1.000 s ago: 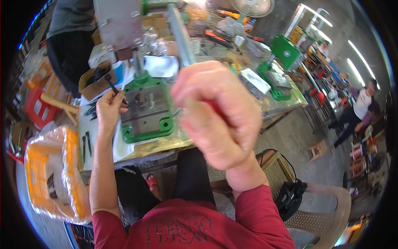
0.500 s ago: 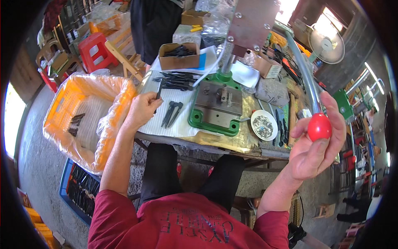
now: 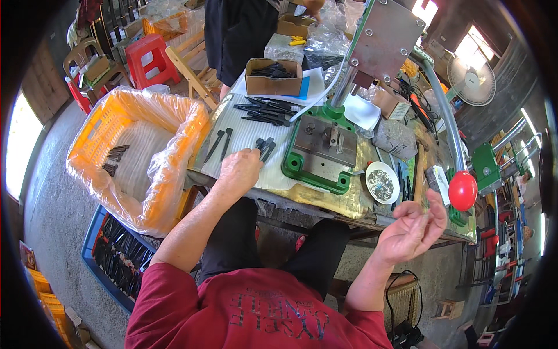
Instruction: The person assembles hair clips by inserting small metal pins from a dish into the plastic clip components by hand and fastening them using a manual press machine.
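Observation:
My left hand is over the white ribbed sheet, its fingers closed at the near end of slim black metal pieces. Left of it, two similar black pieces lie side by side on the sheet. The green bench press stands right of this hand, with a metal block on its base. My right hand is raised by the table's right front edge, fingers bent and apart. Close beyond it, and not touched, is the red ball knob of the press lever. Whether something tiny lies between those fingers is unclear.
A plastic-lined orange crate on the left holds a few dark pieces. Beyond the sheet are a pile of black pieces and a cardboard box. A white bowl of small metal parts sits right of the press. Another person stands behind the table.
My right hand has let go of the red knob and dropped left of it. My left hand has moved right and nearer to the black pieces. The piece it held now appears laid on the sheet.

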`<state>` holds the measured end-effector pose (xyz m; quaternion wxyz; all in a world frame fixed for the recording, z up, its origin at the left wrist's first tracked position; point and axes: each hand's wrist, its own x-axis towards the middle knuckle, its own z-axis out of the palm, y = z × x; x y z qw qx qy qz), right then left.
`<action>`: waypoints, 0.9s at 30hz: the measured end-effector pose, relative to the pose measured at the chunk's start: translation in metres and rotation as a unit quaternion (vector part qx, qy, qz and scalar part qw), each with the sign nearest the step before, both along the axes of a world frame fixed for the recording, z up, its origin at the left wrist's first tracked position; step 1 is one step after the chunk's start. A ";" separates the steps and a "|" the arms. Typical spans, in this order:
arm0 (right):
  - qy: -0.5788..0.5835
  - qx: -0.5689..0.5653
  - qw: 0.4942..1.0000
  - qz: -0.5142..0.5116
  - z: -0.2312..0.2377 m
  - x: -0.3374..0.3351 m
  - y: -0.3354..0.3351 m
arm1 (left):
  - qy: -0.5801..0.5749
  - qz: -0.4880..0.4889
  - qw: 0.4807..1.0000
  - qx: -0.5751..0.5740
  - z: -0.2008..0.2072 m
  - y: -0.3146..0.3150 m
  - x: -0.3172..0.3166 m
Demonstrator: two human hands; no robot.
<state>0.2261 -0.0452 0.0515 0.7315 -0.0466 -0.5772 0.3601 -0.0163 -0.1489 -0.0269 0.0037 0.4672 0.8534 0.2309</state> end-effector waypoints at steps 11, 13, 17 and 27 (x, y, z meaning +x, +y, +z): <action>-0.075 -0.061 0.994 0.048 -0.044 0.001 -0.007 | 0.033 0.010 0.999 -0.009 0.001 0.003 0.000; -0.087 -0.059 0.993 0.049 -0.051 0.003 -0.007 | 0.028 0.018 0.999 -0.002 0.005 0.003 -0.005; -0.113 -0.075 0.989 0.052 -0.061 0.008 -0.007 | 0.026 0.047 0.997 0.060 0.015 0.004 -0.035; -0.167 -0.124 0.976 0.070 -0.079 -0.002 -0.011 | 0.076 -0.022 0.993 0.083 -0.002 0.054 -0.097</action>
